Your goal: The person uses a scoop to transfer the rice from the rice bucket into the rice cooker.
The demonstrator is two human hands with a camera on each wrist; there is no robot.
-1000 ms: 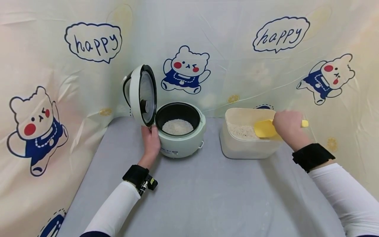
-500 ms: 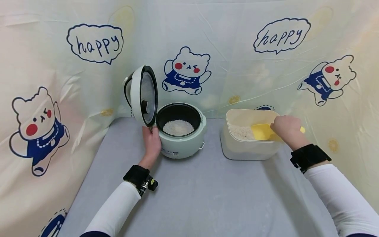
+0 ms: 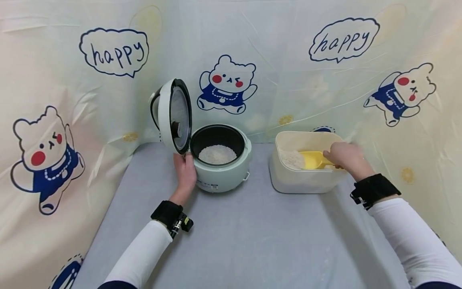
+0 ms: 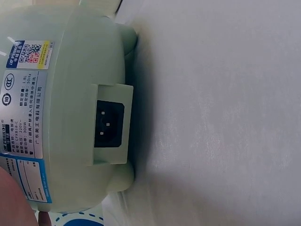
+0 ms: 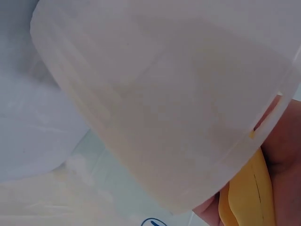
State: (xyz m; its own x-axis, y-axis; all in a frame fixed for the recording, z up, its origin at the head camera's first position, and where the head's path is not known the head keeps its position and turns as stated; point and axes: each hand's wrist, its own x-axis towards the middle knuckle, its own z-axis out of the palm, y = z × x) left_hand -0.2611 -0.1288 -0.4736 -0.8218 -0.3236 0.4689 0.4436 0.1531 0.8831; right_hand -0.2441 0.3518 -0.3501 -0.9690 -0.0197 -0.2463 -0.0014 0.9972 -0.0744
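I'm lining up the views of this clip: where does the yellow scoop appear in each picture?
Head: the yellow scoop is right of centre, inside the pale container, held by the right hand.
Left wrist: not in this picture.
Right wrist: lower right, its handle in the hand.
Shared landmark: the container, in the head and right wrist views.
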